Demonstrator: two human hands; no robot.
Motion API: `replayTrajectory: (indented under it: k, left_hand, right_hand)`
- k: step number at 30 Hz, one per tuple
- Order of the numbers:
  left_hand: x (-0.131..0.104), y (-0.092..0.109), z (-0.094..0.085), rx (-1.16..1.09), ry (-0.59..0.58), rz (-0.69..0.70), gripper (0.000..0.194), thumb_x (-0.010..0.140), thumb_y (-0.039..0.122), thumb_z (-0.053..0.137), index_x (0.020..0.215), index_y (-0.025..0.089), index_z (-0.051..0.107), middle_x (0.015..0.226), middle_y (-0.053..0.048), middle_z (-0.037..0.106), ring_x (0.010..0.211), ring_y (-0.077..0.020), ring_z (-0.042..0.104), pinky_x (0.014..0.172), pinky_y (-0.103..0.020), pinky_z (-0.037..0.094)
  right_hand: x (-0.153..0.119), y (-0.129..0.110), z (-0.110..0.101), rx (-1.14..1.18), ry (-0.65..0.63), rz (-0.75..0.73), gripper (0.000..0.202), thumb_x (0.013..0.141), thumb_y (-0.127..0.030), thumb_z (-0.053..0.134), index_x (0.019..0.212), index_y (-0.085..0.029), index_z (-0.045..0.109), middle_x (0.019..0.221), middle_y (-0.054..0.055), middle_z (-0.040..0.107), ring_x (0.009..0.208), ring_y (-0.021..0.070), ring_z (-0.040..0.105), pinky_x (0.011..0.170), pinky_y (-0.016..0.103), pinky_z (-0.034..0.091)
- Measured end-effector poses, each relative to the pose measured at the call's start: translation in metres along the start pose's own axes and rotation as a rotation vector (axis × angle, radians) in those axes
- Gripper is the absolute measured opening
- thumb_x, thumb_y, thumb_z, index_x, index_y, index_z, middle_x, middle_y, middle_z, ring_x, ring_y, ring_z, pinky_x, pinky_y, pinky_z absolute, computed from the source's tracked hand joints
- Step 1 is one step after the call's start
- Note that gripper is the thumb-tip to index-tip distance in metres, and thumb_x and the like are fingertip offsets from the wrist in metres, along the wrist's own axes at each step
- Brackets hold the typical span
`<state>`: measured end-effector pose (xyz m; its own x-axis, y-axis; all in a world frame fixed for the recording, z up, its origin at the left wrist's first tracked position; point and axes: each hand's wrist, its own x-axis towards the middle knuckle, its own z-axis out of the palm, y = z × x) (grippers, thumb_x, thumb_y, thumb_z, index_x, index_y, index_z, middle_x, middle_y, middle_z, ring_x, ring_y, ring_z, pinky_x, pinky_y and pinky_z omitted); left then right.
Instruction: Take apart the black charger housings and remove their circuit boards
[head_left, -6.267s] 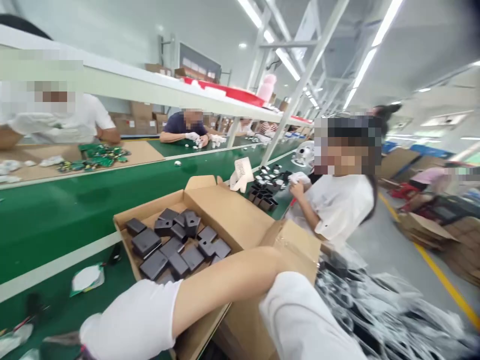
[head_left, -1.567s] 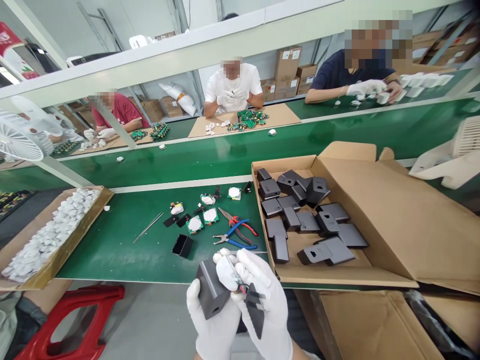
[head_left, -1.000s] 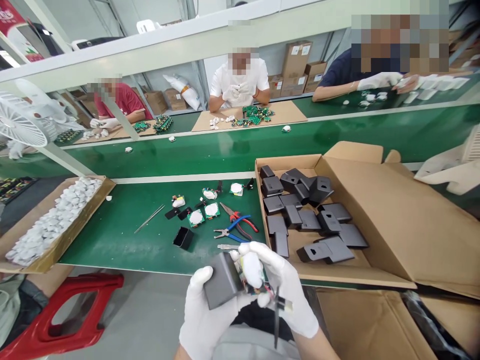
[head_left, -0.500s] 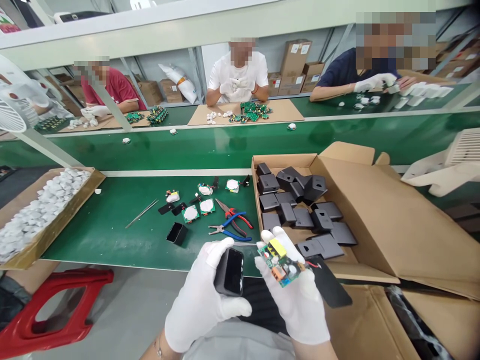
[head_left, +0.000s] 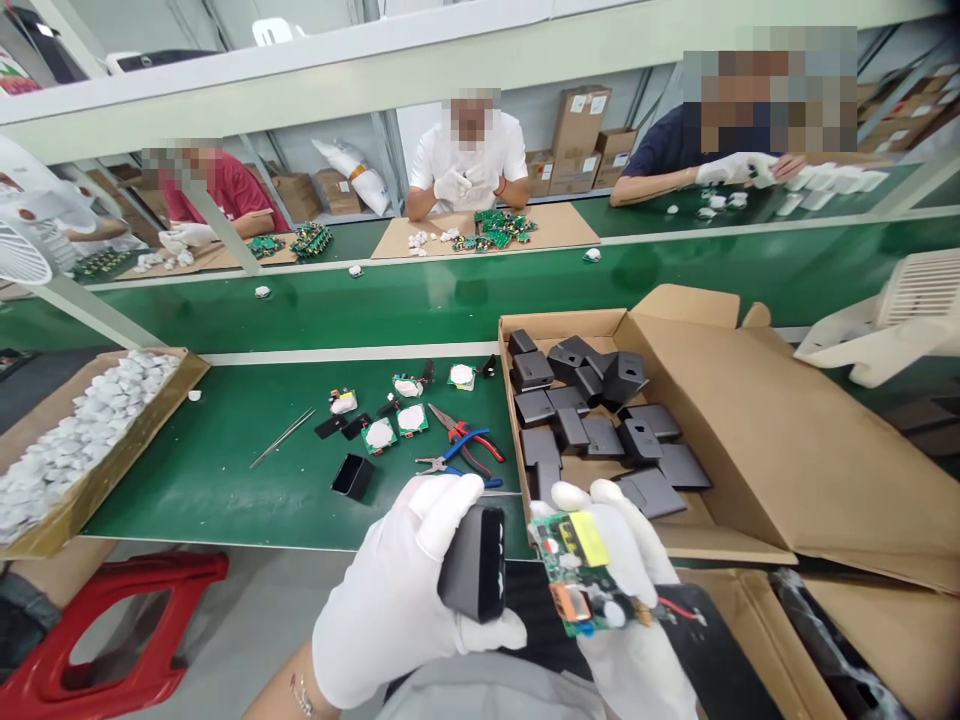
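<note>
My gloved left hand (head_left: 405, 590) is closed around a black plastic case (head_left: 474, 563), its open side turned to the right. In my gloved right hand (head_left: 637, 620) is a green circuit board (head_left: 581, 575) with a yellow part and an orange part on it. A red wire runs from the board to a flat black panel (head_left: 724, 640) beside that hand. Past my left hand, a second black case (head_left: 352, 477) lies on the green table (head_left: 202, 480). Red-handled pliers (head_left: 466, 440) and blue-handled pliers (head_left: 454, 460) rest to its right.
A carton (head_left: 637, 530) of black cases stands at the right. Several boards with white pads (head_left: 379, 435) and tweezers (head_left: 283, 438) lie on the table. At the left is a box (head_left: 161, 400) of white pieces. Co-workers sit across the green conveyor (head_left: 427, 300); a red stool (head_left: 161, 640) stands below.
Both hands have come closer, the board now nearer the camera and turned more upright. The left hand has turned the case so its opening shows less. Small pieces on the conveyor have shifted right.
</note>
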<state>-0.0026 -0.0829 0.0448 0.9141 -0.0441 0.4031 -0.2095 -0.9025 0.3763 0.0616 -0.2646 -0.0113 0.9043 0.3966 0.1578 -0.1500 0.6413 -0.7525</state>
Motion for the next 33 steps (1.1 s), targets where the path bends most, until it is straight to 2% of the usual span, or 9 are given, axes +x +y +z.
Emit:
replayTrajectory:
  k: [4,7,13,19,23,26,28,31,33]
  left_hand:
    - [0.001,0.001,0.004,0.002,-0.003,0.010,0.094,0.062,0.043,0.085,0.137,0.016,0.037,0.123,-0.015,0.060,0.111,-0.0296,0.059,0.090,-0.041,0.058]
    - [0.002,0.003,0.007,0.003,-0.005,0.019,0.091,0.067,0.044,0.082,0.140,0.015,0.036,0.125,-0.016,0.058,0.113,-0.0285,0.058,0.091,-0.038,0.058]
    - [0.001,0.007,0.007,0.011,0.004,0.092,0.088,0.073,0.054,0.077,0.139,0.012,0.037,0.125,-0.017,0.058,0.116,-0.0273,0.055,0.094,-0.034,0.055]
    - [0.002,0.011,0.006,-0.011,0.058,0.152,0.074,0.083,0.046,0.069,0.139,0.009,0.037,0.124,-0.018,0.057,0.119,-0.0250,0.054,0.098,-0.031,0.051]
    - [0.004,0.009,0.007,-0.023,0.063,0.152,0.079,0.080,0.046,0.074,0.140,0.010,0.038,0.122,-0.017,0.057,0.116,-0.0249,0.055,0.099,-0.032,0.051]
    - [0.005,0.006,0.007,-0.005,0.087,0.180,0.081,0.078,0.049,0.075,0.139,0.010,0.040,0.120,-0.017,0.058,0.114,-0.0256,0.056,0.099,-0.033,0.052]
    - [0.006,0.005,0.007,0.012,0.095,0.204,0.082,0.077,0.049,0.076,0.139,0.010,0.040,0.120,-0.017,0.058,0.114,-0.0262,0.057,0.099,-0.035,0.052]
    - [0.009,0.005,0.007,0.026,0.084,0.213,0.082,0.077,0.048,0.076,0.140,0.011,0.039,0.120,-0.018,0.059,0.114,-0.0273,0.058,0.097,-0.037,0.053]
    - [0.011,0.007,0.007,0.038,0.083,0.207,0.083,0.077,0.049,0.076,0.141,0.012,0.038,0.120,-0.018,0.060,0.112,-0.0284,0.059,0.095,-0.039,0.054]
  right_hand:
    - [-0.001,-0.001,-0.009,0.059,-0.075,0.014,0.059,0.083,-0.045,0.072,0.137,-0.033,0.053,0.133,0.007,0.063,0.120,0.0303,0.063,0.099,0.047,0.055]
    - [0.002,-0.004,-0.008,-0.029,-0.082,-0.011,0.066,0.078,-0.050,0.076,0.137,-0.036,0.052,0.134,0.005,0.063,0.124,0.0296,0.059,0.101,0.045,0.054]
    - [0.004,-0.010,0.002,-0.127,-0.167,-0.127,0.069,0.074,-0.048,0.080,0.136,-0.033,0.054,0.129,0.006,0.067,0.111,0.0248,0.068,0.099,0.037,0.056]
    - [-0.002,-0.008,-0.006,-0.236,-0.220,-0.171,0.071,0.080,-0.044,0.076,0.143,-0.033,0.047,0.141,0.005,0.057,0.129,0.0274,0.056,0.107,0.040,0.050]
    - [0.008,-0.015,-0.004,-0.311,-0.290,-0.274,0.071,0.080,-0.037,0.078,0.143,-0.034,0.046,0.140,0.002,0.058,0.123,0.0227,0.061,0.101,0.029,0.055]
    - [0.017,-0.024,-0.001,-0.414,-0.334,-0.343,0.072,0.078,-0.035,0.079,0.143,-0.034,0.047,0.139,0.004,0.059,0.126,0.0258,0.058,0.105,0.035,0.052]
    - [0.021,-0.028,-0.001,-0.442,-0.358,-0.358,0.074,0.078,-0.033,0.079,0.144,-0.034,0.045,0.133,0.006,0.063,0.116,0.0264,0.064,0.105,0.039,0.051]
    - [0.023,-0.029,-0.002,-0.382,-0.417,-0.343,0.072,0.084,-0.029,0.073,0.147,-0.036,0.038,0.112,0.003,0.073,0.078,0.0182,0.071,0.090,0.034,0.058]
    - [0.023,-0.027,-0.004,-0.390,-0.412,-0.341,0.071,0.086,-0.030,0.071,0.147,-0.037,0.037,0.101,0.001,0.073,0.079,0.0183,0.069,0.089,0.034,0.058]
